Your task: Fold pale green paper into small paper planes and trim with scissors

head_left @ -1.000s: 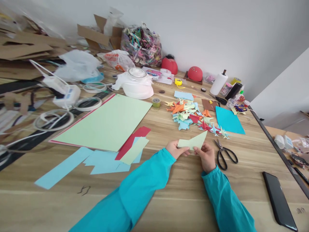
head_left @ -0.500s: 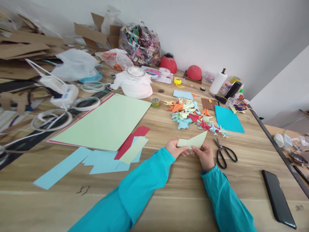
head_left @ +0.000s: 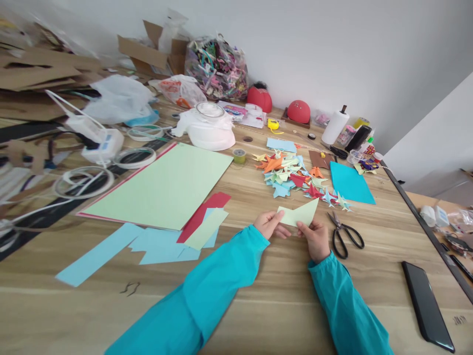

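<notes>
A pale green piece of folded paper (head_left: 301, 214) is held up between both hands over the wooden table, its right side rising to a point. My left hand (head_left: 269, 225) pinches its left end between thumb and fingers. My right hand (head_left: 314, 237) grips the lower right part, thumb on the near face. Just beyond lies a heap of small folded paper figures (head_left: 283, 175) in orange, green, blue and red. Black-handled scissors (head_left: 345, 234) rest to the right of my right hand, blades slightly apart.
Left of the hands are a large light green sheet (head_left: 162, 185), a red paper strip (head_left: 203, 217) and several blue paper pieces (head_left: 162, 245). A black phone (head_left: 427, 305) lies at the right. Turquoise paper (head_left: 352, 182) is behind the scissors; a thread spool (head_left: 239, 156) stands behind.
My left thumb has moved up and left along the paper, toward its upper left edge. The right hand keeps its grip. The view has shifted slightly.
</notes>
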The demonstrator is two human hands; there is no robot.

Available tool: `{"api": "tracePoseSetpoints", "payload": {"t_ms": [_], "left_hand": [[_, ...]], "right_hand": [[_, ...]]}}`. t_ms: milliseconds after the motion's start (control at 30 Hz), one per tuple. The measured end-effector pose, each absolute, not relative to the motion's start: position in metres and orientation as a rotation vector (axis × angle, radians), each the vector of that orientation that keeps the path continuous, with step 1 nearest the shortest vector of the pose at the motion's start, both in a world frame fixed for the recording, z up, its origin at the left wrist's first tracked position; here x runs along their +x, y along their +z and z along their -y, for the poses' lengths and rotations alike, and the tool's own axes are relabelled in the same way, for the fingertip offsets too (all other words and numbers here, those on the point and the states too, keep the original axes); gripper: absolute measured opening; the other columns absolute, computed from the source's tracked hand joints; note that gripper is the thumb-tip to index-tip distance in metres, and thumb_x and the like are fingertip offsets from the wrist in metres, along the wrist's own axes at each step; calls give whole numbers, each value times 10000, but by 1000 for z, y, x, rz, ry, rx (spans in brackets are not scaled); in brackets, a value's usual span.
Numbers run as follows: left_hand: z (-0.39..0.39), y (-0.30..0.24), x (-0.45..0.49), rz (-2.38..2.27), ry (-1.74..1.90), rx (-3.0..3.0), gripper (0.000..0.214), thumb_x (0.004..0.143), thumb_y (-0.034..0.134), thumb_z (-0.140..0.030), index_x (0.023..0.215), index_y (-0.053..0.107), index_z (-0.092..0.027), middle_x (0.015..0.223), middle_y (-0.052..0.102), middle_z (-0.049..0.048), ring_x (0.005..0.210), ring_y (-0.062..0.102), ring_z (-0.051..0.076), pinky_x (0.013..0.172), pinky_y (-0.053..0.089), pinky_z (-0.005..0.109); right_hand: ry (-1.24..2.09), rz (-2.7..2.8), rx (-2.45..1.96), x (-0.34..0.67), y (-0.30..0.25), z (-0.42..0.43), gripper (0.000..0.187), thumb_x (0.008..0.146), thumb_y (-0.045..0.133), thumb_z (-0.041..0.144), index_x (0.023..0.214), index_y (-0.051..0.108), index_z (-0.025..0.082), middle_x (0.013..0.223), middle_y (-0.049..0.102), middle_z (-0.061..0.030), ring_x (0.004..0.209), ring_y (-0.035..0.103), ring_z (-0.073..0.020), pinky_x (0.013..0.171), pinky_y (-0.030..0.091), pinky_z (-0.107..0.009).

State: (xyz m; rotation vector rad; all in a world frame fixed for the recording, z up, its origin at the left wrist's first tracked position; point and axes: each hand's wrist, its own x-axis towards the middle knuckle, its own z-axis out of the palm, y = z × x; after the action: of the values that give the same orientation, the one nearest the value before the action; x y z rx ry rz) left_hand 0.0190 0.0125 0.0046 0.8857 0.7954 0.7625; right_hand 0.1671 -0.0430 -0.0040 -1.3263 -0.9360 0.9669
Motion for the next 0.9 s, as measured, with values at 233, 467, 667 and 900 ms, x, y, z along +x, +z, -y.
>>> {"api": "tracePoseSetpoints", "payload": {"t_ms": [233, 467, 667, 900], "left_hand": [[-15, -1, 19, -764, 787, 938, 429, 456, 809, -381, 701, 618, -85, 602, 678, 60, 506, 637, 161, 474, 521, 245], [-15, 4, 18, -746, 731, 855, 470, 501, 777, -441, 750, 614, -78, 620, 686, 82, 493, 642, 179, 448, 513, 248], [-15, 1, 19, -838, 838, 876, 433, 441, 799, -437, 586, 570, -99, 575, 671, 67, 461, 623, 159, 450, 516, 250], [-14, 3, 16, -860, 878, 875, 429, 467, 783, -459, 530, 523, -123, 549, 659, 54, 426, 603, 145, 442, 506, 251]], "right_hand": [[979, 889, -1290, 170, -10, 42, 206, 609, 736, 310, 699, 658, 142, 483, 595, 21, 433, 485, -96, 439, 393, -224], [969, 878, -1289, 170, -11, 41, 248, 597, 735, 355, 692, 648, 144, 498, 593, 15, 439, 488, -101, 437, 412, -232], [958, 862, -1291, 172, -14, 40, 244, 596, 738, 346, 674, 644, 135, 496, 590, 10, 434, 483, -97, 431, 397, -228], [959, 863, -1308, 171, -11, 41, 258, 587, 738, 369, 658, 641, 141, 495, 587, 8, 436, 480, -103, 430, 393, -235]]}}
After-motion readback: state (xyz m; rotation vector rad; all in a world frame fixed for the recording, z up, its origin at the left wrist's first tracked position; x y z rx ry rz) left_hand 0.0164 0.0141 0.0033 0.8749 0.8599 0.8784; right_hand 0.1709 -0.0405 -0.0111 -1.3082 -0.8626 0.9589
